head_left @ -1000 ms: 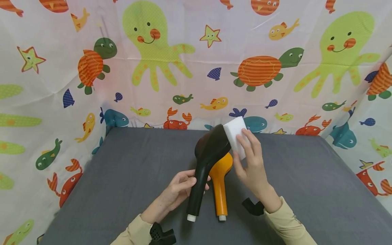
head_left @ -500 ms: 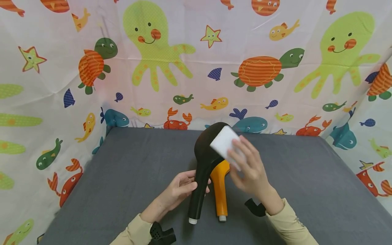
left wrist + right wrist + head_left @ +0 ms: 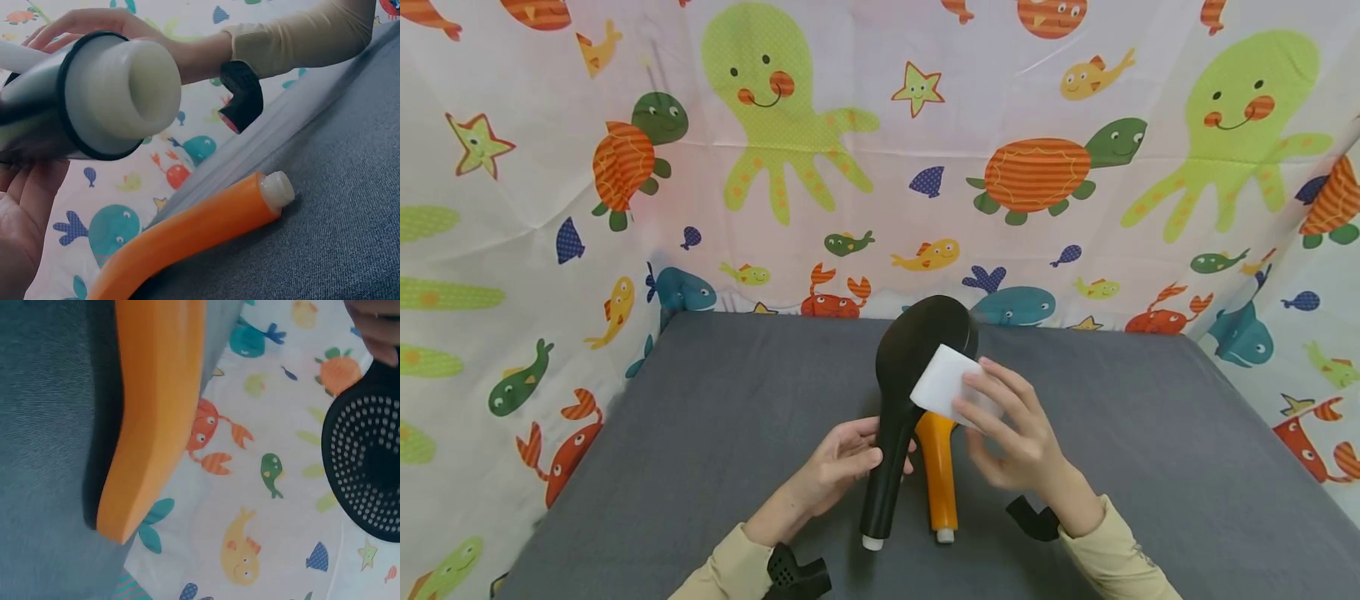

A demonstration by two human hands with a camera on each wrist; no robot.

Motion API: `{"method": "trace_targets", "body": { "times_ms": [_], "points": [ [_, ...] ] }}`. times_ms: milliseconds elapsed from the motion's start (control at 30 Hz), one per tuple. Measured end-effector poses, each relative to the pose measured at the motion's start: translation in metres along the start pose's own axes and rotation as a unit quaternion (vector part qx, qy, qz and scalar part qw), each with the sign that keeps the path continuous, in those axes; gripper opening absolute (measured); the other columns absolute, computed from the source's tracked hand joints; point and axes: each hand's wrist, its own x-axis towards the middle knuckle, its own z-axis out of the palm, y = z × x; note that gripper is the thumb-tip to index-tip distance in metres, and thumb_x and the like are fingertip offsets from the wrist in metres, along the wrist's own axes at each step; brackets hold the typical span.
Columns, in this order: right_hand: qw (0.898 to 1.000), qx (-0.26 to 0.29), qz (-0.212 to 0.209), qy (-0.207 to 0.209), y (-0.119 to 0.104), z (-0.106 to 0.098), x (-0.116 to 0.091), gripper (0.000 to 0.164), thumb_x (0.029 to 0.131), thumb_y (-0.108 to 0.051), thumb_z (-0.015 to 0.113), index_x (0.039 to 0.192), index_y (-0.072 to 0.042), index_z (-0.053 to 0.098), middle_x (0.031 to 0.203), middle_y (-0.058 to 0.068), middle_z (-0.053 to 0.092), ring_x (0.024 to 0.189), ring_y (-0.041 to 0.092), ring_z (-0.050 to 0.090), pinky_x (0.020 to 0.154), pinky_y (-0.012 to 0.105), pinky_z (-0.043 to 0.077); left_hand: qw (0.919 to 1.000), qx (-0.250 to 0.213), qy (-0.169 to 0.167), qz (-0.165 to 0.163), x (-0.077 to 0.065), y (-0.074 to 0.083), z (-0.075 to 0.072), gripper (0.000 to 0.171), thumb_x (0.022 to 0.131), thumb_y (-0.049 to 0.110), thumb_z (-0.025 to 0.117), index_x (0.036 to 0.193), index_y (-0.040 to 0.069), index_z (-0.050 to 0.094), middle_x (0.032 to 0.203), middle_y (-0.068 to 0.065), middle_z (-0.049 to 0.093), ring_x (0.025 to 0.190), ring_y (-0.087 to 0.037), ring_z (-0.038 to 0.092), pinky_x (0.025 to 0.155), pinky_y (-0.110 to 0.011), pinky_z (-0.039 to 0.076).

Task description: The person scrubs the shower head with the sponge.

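A black shower head (image 3: 917,342) is held tilted above the table, its rounded back toward the head camera. My left hand (image 3: 838,467) grips its handle, thumb in front and fingertips showing behind. My right hand (image 3: 1018,429) pinches a white sponge (image 3: 946,379) against the lower right part of the head, near the neck. In the left wrist view the handle's white threaded end (image 3: 134,87) points at the camera. The right wrist view shows the black shower head's perforated spray face (image 3: 369,465). Behind it, an orange shower head (image 3: 938,475) lies on the table, its head partly hidden.
The table (image 3: 760,392) has a dark grey cloth. A white curtain (image 3: 895,200) printed with sea animals surrounds it at the back and sides. Black wrist mounts (image 3: 797,575) are on both forearms.
My right hand has moved the sponge from the right rim down and left across the shower head toward its neck. The shower head has turned, showing more of its back. My left hand keeps its grip.
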Motion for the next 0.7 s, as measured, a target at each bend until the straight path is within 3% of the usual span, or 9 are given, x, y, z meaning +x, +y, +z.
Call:
{"method": "trace_targets", "body": {
  "times_ms": [67,133,233,300,433,567,700],
  "points": [
    [1.0,0.004,0.027,0.012,0.003,0.0,0.001,0.024,0.088,-0.013,0.051,0.1,0.005,0.059,0.108,0.031,0.053,0.104,0.046,0.048,0.098,0.035,0.04,1.0,0.007,-0.006,-0.002,0.0,0.0,0.0,0.04,0.096,0.005,0.041,0.132,-0.012,0.037,0.115,-0.009,0.061,0.098,-0.02,0.062,0.093,-0.038,0.045],
    [0.995,0.014,0.096,0.033,0.003,-0.001,0.008,0.03,0.09,-0.016,0.049,0.103,0.01,0.056,0.112,0.034,0.051,0.105,0.045,0.048,0.094,0.029,0.043,0.9997,0.018,-0.016,-0.002,0.0,-0.002,0.0,0.039,0.096,0.004,0.042,0.131,-0.013,0.038,0.115,-0.013,0.06,0.098,-0.021,0.062,0.094,-0.039,0.044],
    [0.977,0.025,0.206,0.053,0.0,-0.004,0.022,0.037,0.092,-0.016,0.046,0.109,0.016,0.053,0.116,0.036,0.049,0.107,0.038,0.05,0.088,0.023,0.044,0.9987,0.041,-0.031,0.007,0.0,-0.004,0.0,0.04,0.096,0.003,0.043,0.132,-0.013,0.036,0.117,-0.018,0.059,0.099,-0.021,0.062,0.096,-0.038,0.043],
    [0.967,0.025,0.249,0.054,-0.003,-0.006,0.025,0.039,0.093,-0.017,0.045,0.112,0.017,0.052,0.118,0.036,0.049,0.108,0.034,0.051,0.086,0.02,0.044,0.9977,0.055,-0.035,0.015,0.0,-0.004,0.0,0.041,0.096,0.002,0.044,0.133,-0.014,0.035,0.118,-0.018,0.059,0.1,-0.021,0.062,0.095,-0.038,0.043],
    [0.969,0.016,0.24,0.054,-0.003,-0.008,0.013,0.042,0.093,-0.023,0.048,0.11,0.015,0.054,0.118,0.035,0.05,0.107,0.032,0.051,0.086,0.02,0.045,0.9967,0.074,-0.021,0.024,0.0,-0.001,-0.001,0.043,0.095,0.0,0.046,0.134,-0.014,0.033,0.12,-0.019,0.057,0.102,-0.024,0.062,0.094,-0.038,0.044],
    [0.974,0.017,0.218,0.062,-0.008,-0.009,0.007,0.043,0.092,-0.026,0.05,0.105,0.014,0.055,0.114,0.035,0.051,0.103,0.032,0.052,0.084,0.019,0.046,0.9958,0.089,-0.008,0.02,0.0,0.002,-0.003,0.045,0.095,0.002,0.048,0.135,-0.013,0.034,0.12,-0.039,0.048,0.102,-0.026,0.062,0.093,-0.039,0.045],
    [0.966,0.023,0.251,0.053,-0.008,-0.014,0.013,0.037,0.09,-0.016,0.049,0.107,0.016,0.055,0.113,0.036,0.051,0.103,0.03,0.053,0.083,0.019,0.045,0.9894,0.143,-0.019,0.017,0.001,0.002,-0.006,0.045,0.095,0.003,0.049,0.136,-0.011,0.035,0.118,-0.04,0.047,0.1,-0.033,0.061,0.091,-0.039,0.046]
  ]
}}
